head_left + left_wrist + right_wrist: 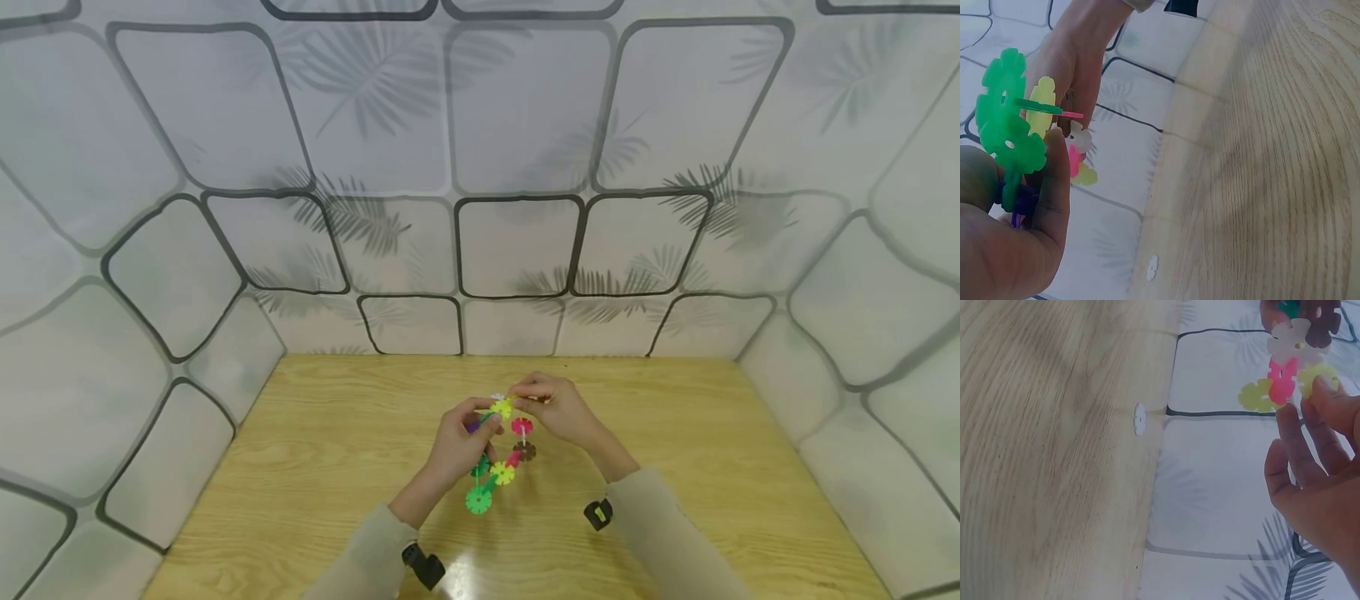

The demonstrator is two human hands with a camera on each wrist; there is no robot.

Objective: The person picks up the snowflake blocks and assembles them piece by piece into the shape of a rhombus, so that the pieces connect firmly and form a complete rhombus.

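Observation:
Both hands hold a chain of interlocking plastic flower discs above the table. In the head view, my left hand (459, 442) grips its left side, with a purple disc (1019, 200) between thumb and fingers in the left wrist view. Green discs (478, 500) hang lowest, followed by a yellow disc (502, 473), a brown disc (525, 451) and a pink disc (522, 426). At the far end my right hand (564, 410) pinches a yellow disc (1316, 378) between thumb and fingertips. A white disc (1299, 342) and another pink disc (1282, 381) show beside it.
A loose white disc (1140, 419) lies on the wooden table (337, 483) near its far edge, beyond the hands. Patterned wall covering (517, 250) rises at the back and both sides. Dark bands (598, 514) sit at the sleeve cuffs.

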